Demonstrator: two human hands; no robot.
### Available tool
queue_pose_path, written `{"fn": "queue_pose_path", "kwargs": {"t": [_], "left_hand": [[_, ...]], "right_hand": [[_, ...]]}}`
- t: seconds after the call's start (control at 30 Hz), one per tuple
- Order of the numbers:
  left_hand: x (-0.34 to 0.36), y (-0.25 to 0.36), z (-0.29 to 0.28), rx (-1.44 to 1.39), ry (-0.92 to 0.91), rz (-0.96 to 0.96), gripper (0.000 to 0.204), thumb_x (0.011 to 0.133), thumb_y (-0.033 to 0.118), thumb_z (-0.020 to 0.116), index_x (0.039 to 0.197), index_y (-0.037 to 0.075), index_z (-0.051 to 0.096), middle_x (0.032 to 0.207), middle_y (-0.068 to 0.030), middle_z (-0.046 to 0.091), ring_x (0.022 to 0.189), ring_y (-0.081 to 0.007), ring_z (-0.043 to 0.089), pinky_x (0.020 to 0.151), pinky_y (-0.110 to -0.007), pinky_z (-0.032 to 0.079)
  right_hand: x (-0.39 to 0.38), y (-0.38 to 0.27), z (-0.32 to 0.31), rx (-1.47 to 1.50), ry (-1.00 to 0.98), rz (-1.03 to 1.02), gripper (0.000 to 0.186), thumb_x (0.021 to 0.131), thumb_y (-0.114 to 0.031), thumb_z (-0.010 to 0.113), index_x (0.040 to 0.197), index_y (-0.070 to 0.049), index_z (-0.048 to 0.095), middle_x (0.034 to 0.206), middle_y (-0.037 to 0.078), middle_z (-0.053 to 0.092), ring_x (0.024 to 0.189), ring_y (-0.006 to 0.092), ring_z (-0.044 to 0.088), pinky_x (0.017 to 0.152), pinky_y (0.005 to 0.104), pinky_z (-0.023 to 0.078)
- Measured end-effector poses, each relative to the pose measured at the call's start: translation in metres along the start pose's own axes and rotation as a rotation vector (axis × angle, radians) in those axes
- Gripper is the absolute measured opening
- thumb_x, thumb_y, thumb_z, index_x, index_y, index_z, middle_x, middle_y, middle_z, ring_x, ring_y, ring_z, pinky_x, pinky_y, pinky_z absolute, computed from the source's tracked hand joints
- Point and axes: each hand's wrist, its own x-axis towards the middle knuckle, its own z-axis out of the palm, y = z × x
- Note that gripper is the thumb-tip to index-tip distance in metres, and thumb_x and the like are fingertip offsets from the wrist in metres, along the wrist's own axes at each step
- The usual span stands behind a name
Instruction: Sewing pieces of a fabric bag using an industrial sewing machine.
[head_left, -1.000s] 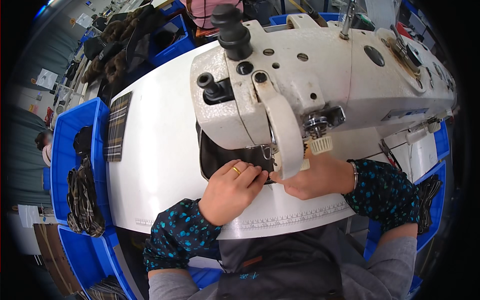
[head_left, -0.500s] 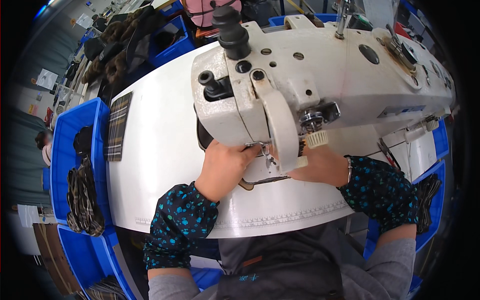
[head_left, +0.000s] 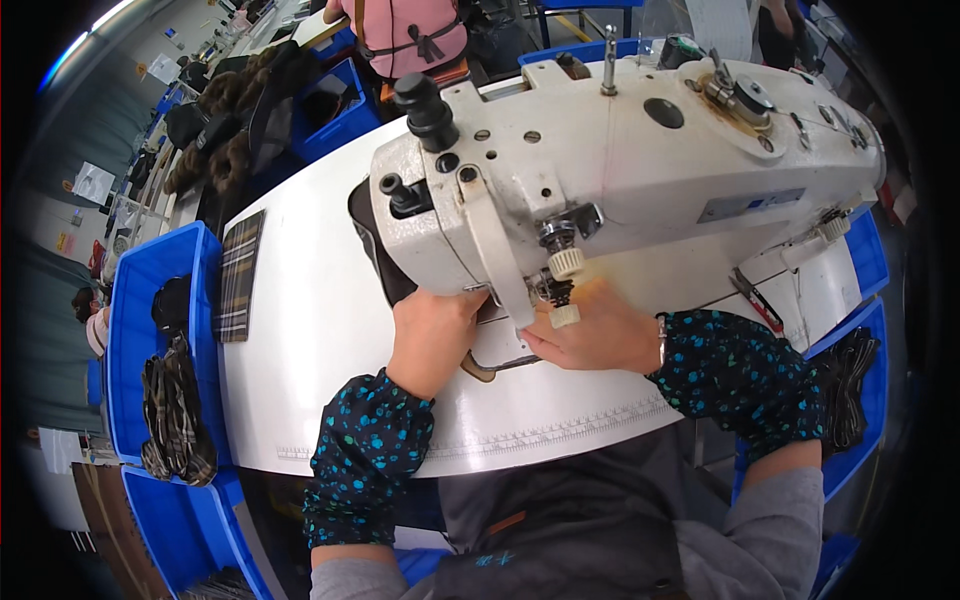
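Left hand: the left hand (head_left: pixel 432 335) is set at the lower edge of the dark fabric piece; its fingertips are hidden by the machine head, so whether the cloth is pinched or only pressed cannot be told.
Right hand: the right hand (head_left: pixel 605 325) is held just right of the needle area, fingers bent and partly covered; its grip cannot be told either.
Dark piece: the dark fabric piece (head_left: pixel 393 278) is lying on the tabletop, partly hidden under the sewing machine (head_left: pixel 600 165), its curved rim showing to the left.
Handling: it is judged light, soft and easily puckered; it is best taken flat-fingered near the rim, with fingertips kept off the needle.
Edges: the front edge of the white tabletop (head_left: pixel 310 370), marked with a ruler scale, is curved below the hands.
Room: the broadest sideways stretch is found leftward, up to the plaid piece (head_left: pixel 240 275); rightward, movement is limited by the red-handled snips (head_left: pixel 757 300).
Flanks: a blue bin (head_left: pixel 130 350) is placed beyond the left edge.
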Motion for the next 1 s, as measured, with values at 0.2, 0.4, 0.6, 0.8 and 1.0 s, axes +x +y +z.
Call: {"fn": "queue_pose_path", "kwargs": {"t": [0.2,0.4,0.6,0.8,1.0], "left_hand": [[-0.043,0.018,-0.022,-0.121,0.144,-0.040,0.043,0.074,0.003,0.070,0.115,0.015,0.076,0.105,-0.0036,0.070,0.090,-0.0264,0.066,0.067,-0.039,0.057],[-0.129,0.119,-0.018,-0.472,0.248,0.274,0.040,0.073,0.001,0.079,0.112,0.007,0.076,0.109,-0.0061,0.073,0.089,-0.0220,0.069,0.076,-0.033,0.059],[-0.138,0.107,-0.019,-0.607,0.232,0.422,0.028,0.074,0.000,0.082,0.102,0.003,0.076,0.098,-0.0102,0.073,0.082,-0.0293,0.068,0.074,-0.037,0.056],[-0.128,0.083,0.010,-0.493,0.345,0.137,0.018,0.083,-0.004,0.072,0.101,-0.001,0.074,0.093,-0.0141,0.071,0.082,-0.0302,0.064,0.074,-0.037,0.051],[-0.121,0.088,0.014,-0.513,0.364,0.058,0.012,0.088,-0.003,0.070,0.099,-0.002,0.074,0.093,-0.0144,0.071,0.082,-0.0293,0.062,0.074,-0.036,0.050]], "right_hand": [[-0.002,-0.026,-0.009,0.394,-0.055,0.403,0.018,0.097,-0.021,0.069,0.092,-0.004,0.065,0.068,0.006,0.061,0.056,0.0217,0.060,0.053,0.0358,0.047],[-0.008,-0.066,-0.010,0.836,0.051,0.457,0.030,0.092,-0.016,0.073,0.119,-0.007,0.064,0.092,0.006,0.070,0.075,0.0151,0.064,0.067,0.0319,0.049],[-0.101,-0.088,-0.090,0.923,0.053,0.594,0.020,0.091,-0.010,0.074,0.111,-0.005,0.071,0.104,0.006,0.075,0.093,0.0186,0.071,0.082,0.0307,0.054],[-0.249,-0.111,-0.254,0.464,0.109,1.151,0.019,0.082,-0.001,0.082,0.100,-0.002,0.074,0.098,0.005,0.075,0.094,0.0141,0.070,0.086,0.0281,0.054],[-0.407,-0.115,-0.274,-0.259,0.182,1.494,0.062,0.088,-0.040,0.078,0.140,-0.009,0.062,0.157,0.026,0.043,0.146,0.0397,0.040,0.120,0.0425,0.033]]}}
